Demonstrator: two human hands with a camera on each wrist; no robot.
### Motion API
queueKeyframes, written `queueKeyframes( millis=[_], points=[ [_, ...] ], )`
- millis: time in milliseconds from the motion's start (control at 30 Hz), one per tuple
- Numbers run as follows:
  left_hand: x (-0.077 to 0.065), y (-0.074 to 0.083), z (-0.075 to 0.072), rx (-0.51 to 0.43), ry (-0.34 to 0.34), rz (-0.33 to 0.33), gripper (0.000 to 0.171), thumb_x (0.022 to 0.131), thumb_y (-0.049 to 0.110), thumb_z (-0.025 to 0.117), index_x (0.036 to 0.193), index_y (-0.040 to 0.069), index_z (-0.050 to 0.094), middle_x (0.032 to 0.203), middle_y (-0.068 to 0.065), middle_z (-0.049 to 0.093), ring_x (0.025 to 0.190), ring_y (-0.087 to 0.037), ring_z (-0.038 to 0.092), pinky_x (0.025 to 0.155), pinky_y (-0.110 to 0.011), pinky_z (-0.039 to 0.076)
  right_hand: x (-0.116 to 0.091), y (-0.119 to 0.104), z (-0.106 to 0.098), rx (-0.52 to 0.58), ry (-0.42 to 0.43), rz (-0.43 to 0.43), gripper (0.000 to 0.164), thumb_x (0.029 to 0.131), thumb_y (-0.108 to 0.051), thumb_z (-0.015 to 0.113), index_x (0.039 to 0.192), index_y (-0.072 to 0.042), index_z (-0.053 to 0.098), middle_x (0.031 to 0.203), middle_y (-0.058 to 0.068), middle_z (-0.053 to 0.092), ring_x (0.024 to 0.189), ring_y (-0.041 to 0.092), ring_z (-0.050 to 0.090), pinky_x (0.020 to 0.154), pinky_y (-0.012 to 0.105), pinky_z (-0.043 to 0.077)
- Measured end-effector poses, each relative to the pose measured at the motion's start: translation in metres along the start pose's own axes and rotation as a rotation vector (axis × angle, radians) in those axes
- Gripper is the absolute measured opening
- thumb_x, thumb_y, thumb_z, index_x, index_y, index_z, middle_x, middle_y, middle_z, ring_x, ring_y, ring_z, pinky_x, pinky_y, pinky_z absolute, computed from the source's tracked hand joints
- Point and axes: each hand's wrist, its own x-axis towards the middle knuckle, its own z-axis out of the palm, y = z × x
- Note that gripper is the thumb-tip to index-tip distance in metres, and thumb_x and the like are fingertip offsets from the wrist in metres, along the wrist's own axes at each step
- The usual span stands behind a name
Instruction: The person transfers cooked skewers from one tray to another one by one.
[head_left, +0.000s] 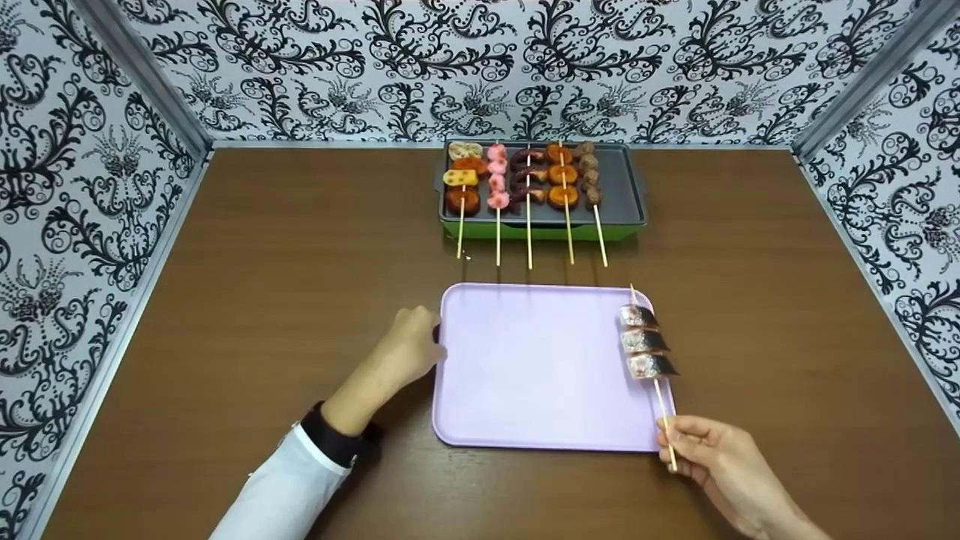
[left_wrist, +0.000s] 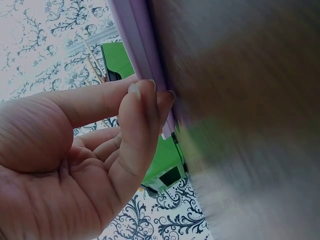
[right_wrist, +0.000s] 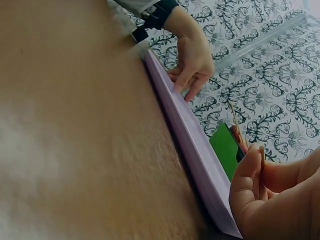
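Observation:
A lilac tray (head_left: 540, 367) lies on the brown table. My left hand (head_left: 409, 349) pinches its left rim between thumb and fingers, as the left wrist view shows with the hand (left_wrist: 115, 135) at the tray's edge (left_wrist: 142, 45). With thumb and fingers my right hand (head_left: 724, 457) holds the lower stick of a fish skewer (head_left: 643, 341), three silvery, dark-skinned pieces over the tray's right side. In the right wrist view this hand (right_wrist: 275, 190) grips the stick's end, and the fish pieces are hidden.
Behind the tray stands a green grill with a dark grey plate (head_left: 621, 184). Several skewers lie on it: mixed pieces (head_left: 463, 178), pink pieces (head_left: 497, 176), dark tentacles (head_left: 528, 176), orange slices (head_left: 562, 175) and brown balls (head_left: 590, 176). Patterned walls (head_left: 480, 67) enclose the table (head_left: 300, 247).

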Motion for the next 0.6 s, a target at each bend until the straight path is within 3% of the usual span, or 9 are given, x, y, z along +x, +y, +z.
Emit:
queueKeyframes(
  millis=[300,600],
  points=[
    [-0.001,0.001,0.001,-0.011,0.0,-0.002,0.014,0.075,-0.01,0.066,0.086,-0.003,0.069,0.086,-0.014,0.068,0.076,-0.025,0.054,0.067,-0.037,0.048,-0.004,0.013,0.001,0.009,-0.015,0.038,0.017,0.101,-0.004,0.058,0.114,0.003,0.068,0.1,0.007,0.071,0.084,0.012,0.067,0.077,0.027,0.057],
    [-0.001,0.001,0.001,-0.003,0.006,-0.002,0.012,0.074,-0.011,0.066,0.077,0.0,0.064,0.082,-0.012,0.066,0.075,-0.025,0.053,0.066,-0.036,0.047,-0.003,0.011,0.0,-0.172,0.081,0.032,0.028,0.096,-0.01,0.069,0.111,0.014,0.067,0.09,0.015,0.073,0.076,0.021,0.072,0.068,0.037,0.061]
  ],
)
